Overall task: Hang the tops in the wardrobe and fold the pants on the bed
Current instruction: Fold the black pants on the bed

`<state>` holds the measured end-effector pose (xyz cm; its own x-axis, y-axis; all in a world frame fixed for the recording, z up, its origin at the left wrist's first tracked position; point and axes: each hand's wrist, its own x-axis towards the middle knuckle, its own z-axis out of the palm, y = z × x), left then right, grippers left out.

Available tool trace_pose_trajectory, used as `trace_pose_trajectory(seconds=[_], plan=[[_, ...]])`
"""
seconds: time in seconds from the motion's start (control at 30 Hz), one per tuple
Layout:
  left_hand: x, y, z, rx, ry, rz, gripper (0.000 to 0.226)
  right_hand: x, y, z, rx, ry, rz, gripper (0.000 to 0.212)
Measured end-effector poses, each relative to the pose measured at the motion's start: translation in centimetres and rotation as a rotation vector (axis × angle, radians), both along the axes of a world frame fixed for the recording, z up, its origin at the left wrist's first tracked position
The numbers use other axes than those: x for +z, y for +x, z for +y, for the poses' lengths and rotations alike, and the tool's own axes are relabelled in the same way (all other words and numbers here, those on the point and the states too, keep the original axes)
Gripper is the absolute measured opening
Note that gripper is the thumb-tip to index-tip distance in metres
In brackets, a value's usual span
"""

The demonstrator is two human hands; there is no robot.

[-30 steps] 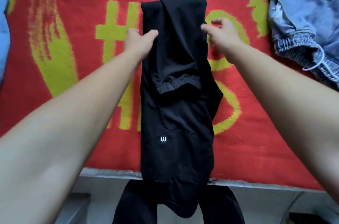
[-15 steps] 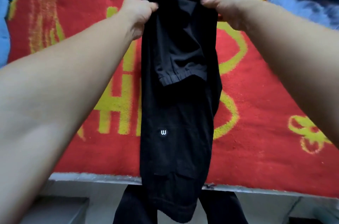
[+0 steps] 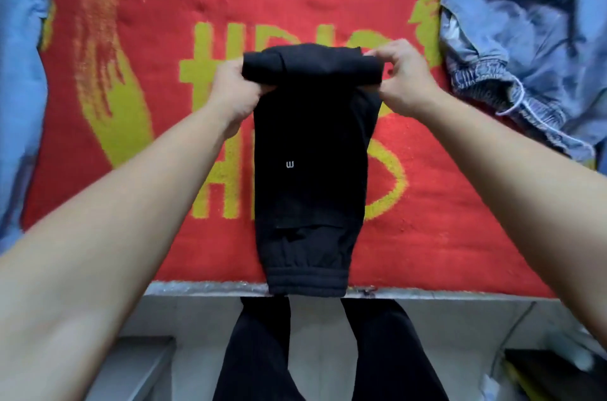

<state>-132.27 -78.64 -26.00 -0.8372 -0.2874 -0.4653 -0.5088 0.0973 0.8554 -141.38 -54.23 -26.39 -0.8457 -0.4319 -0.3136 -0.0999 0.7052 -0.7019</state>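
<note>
**Black fold under way: pants doubled on the bed**

Black and already narrowed into a long strip, the pants lie flat on the red blanket that covers the bed; their elastic end reaches the near edge of the bed, the far end is lifted and turned back over itself. That far end is held up so it can be laid toward the person, which by my reckoning would shorten the strip by another fold. The left hand grips the left corner of the turned-over part, fingers curled round the cloth; the right hand pinches the right corner between thumb and bent fingers. Both forearms reach out level and roughly parallel, wrists raised just above the blanket, keeping the fold straight across; a blue garment with a white drawstring lies well apart to the right, more blue cloth at the left margin.
</note>
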Motion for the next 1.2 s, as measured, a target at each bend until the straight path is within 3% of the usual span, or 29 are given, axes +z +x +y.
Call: trace_pose_trajectory(seconds=[0.13, 0.23, 0.37, 0.5, 0.6, 0.73, 0.8, 0.93, 1.03, 1.13, 1.2], plan=[[-4.5, 9.1, 0.9, -0.270, -0.495, -0.213, 0.030, -3.2, 8.0, 3.6, 0.128, 0.177, -0.025, 0.027], [-6.5, 14.7, 1.6, -0.439, -0.588, -0.284, 0.038, -5.1, 12.2, 5.4, 0.283, 0.309, -0.073, 0.023], [-6.9, 18.3, 2.9, -0.431, -0.675, -0.202, 0.062, -6.1, 16.2, 6.2, 0.203, 0.302, 0.008, 0.036], [-6.0, 18.2, 4.1, -0.374, -0.913, 0.094, 0.054, -6.3, 17.9, 5.5, 0.083, 0.255, 0.352, 0.028], [-6.5, 14.5, 3.9, -0.597, -0.971, 0.192, 0.064, -6.5, 16.4, 3.8, 0.200, 0.301, 0.488, 0.054], [-8.7, 8.6, 2.0, -0.972, -0.987, -0.142, 0.103, -7.8, 12.5, 1.8, 0.534, 0.642, 0.406, 0.094], [-9.7, 6.2, 1.0, -1.043, -0.985, -0.216, 0.112, -9.0, 10.6, 1.3, 0.558, 0.732, 0.301, 0.105], [-10.5, 3.6, 0.9, -1.037, -0.997, -0.266, 0.118, -10.3, 8.6, -0.2, 0.524, 0.815, 0.191, 0.114], [-10.0, 4.3, 1.6, -0.985, -1.039, -0.225, 0.116, -9.6, 9.0, -0.3, 0.519, 0.819, 0.211, 0.112], [-9.4, 7.8, 2.3, -0.824, -1.068, -0.017, 0.093, -8.4, 11.0, 0.5, 0.461, 0.722, 0.342, 0.099], [-9.1, 11.7, 2.7, -0.697, -1.060, 0.093, 0.071, -7.9, 13.4, 1.8, 0.391, 0.586, 0.432, 0.080]])
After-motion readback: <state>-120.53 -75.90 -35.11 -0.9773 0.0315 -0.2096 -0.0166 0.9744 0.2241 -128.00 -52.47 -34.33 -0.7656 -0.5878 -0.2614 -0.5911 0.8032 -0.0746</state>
